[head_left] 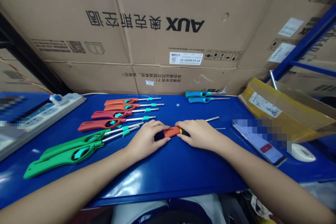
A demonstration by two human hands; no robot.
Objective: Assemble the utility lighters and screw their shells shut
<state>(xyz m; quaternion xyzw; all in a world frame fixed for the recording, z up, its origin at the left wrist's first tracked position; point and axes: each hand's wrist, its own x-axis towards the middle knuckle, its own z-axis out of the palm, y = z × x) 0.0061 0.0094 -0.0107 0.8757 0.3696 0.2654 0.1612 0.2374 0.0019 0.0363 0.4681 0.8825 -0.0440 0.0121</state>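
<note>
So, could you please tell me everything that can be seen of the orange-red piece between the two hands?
The orange-red piece looks like smooth, hard plastic. Only a short middle stretch shows; fingers hide its ends. It lies roughly crosswise over the blue tabletop. The left hand grips its left end, and the right hand closes around its right, where a black-and-yellow part shows. Whether they are joined is unclear.

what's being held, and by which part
The left hand pinches an orange lighter by its left end; the right hand closes over a black-and-yellow handle, exact grip hidden.
</note>
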